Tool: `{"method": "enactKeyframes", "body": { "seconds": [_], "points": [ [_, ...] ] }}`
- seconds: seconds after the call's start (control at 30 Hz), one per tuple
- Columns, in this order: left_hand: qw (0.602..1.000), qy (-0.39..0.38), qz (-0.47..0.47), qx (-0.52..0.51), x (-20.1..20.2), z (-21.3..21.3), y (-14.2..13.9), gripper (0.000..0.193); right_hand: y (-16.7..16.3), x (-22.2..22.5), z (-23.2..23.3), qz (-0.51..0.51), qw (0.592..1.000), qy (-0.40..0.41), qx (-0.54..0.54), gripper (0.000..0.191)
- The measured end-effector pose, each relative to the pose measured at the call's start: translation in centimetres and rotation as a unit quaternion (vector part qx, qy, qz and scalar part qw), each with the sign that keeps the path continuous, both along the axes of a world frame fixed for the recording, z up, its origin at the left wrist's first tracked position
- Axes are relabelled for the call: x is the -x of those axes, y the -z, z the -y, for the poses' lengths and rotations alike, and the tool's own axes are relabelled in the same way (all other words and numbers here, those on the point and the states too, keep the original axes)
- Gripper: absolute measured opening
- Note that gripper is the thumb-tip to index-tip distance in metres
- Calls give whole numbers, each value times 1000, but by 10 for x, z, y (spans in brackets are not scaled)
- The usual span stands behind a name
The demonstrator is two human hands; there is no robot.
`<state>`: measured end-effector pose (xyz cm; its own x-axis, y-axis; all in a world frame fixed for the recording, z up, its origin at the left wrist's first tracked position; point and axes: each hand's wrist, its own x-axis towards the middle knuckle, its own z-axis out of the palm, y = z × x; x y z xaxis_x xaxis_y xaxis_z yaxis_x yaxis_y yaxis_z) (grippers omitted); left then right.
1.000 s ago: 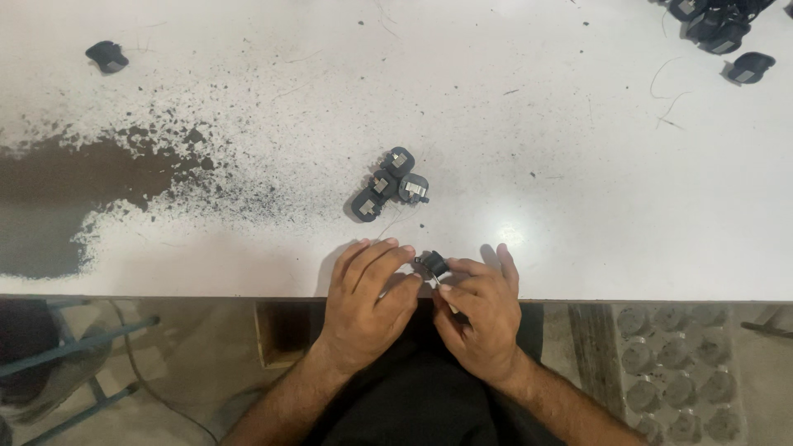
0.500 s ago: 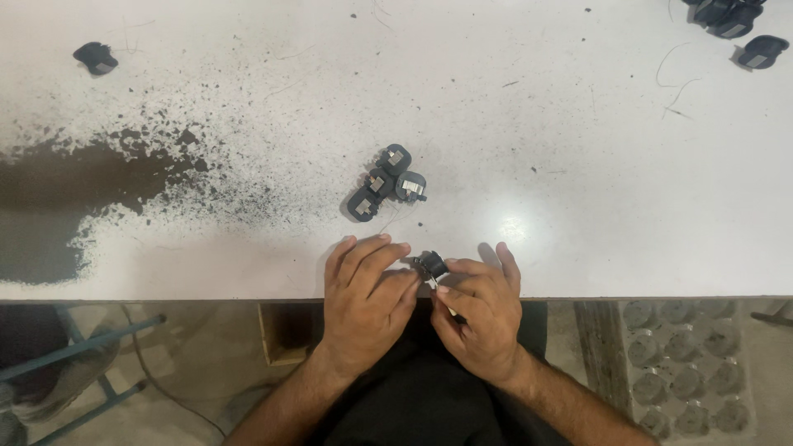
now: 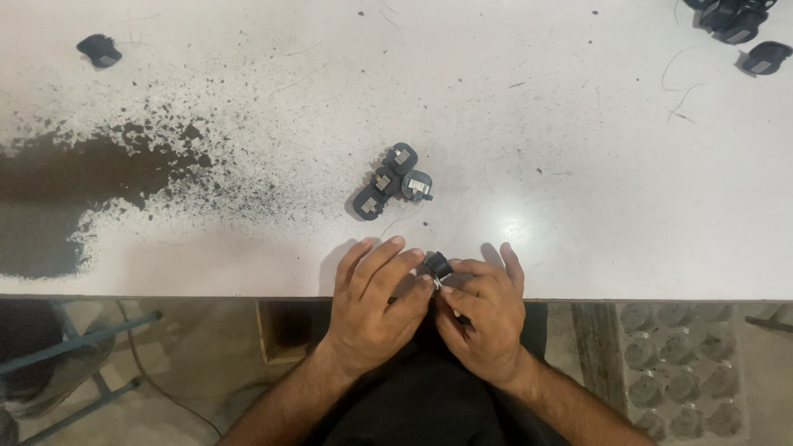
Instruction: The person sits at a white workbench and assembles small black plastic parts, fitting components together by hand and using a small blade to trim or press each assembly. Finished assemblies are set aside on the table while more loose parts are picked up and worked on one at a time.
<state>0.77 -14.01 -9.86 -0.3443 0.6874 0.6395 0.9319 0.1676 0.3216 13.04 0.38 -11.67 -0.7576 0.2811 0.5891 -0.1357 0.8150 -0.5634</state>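
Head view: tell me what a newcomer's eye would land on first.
First, the two hands at the table's near edge: the left hand and right hand pinch a small black part between their fingertips. Just beyond them a cluster of four dark parts lies on the white table. To the left, a big dark patch of worn, speckled surface stands out.

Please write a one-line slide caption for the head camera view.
Both hands, left hand and right hand, pinch a small black part at the white table edge.

Bare left hand (image 3: 376, 310) and right hand (image 3: 483, 318), forearms uncovered (no sleeves, rings or watch); dark clothing below.
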Motion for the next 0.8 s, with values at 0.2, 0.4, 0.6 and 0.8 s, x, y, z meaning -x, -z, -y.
{"method": "enactKeyframes", "body": {
  "seconds": [0.2,0.4,0.6,0.8],
  "points": [
    [996,-21,82,21,2,-3,-1,10,2,-1,0,10,1000,-1,-4,40],
    [989,-34,129,65,1,-3,-4,9,6,-4,-1,1,1000,-2,-1,44],
    [989,-22,138,46,2,-3,-5,9,14,-11,-3,-42,995,-83,-42,48],
    [987,-11,154,43,4,-2,-4,8,17,-5,-1,-38,997,-61,-25,43]
  ]
}}
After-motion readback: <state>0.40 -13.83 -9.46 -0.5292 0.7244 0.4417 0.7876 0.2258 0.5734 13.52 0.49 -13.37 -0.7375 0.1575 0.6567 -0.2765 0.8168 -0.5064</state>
